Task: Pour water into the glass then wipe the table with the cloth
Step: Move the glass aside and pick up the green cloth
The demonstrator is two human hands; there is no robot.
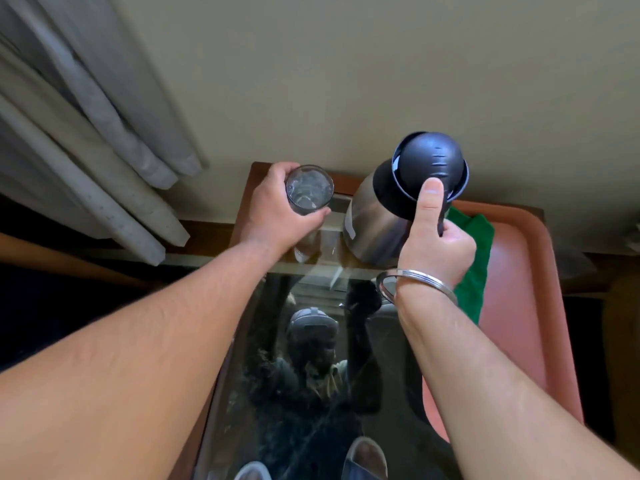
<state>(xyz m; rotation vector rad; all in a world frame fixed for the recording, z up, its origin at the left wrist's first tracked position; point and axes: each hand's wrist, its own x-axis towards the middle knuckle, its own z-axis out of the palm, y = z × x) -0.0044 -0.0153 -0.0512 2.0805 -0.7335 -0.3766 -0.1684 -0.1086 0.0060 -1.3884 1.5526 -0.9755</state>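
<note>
My left hand (277,211) grips a clear drinking glass (309,188), held above the far left of the glass-topped table (311,358); water shows inside it. My right hand (436,237) holds the handle of a steel jug (374,223) with a dark blue lid (429,168), thumb pressed on the lid. The jug is lifted and leans slightly toward the glass; I see no stream of water. A green cloth (476,258) lies on the pink tray (526,306) behind my right wrist, partly hidden by it.
The table stands against a beige wall, with grey curtains (86,133) hanging at the left. The pink tray covers the table's right side. The dark glass top mirrors my arms and head. A metal bangle (415,282) circles my right wrist.
</note>
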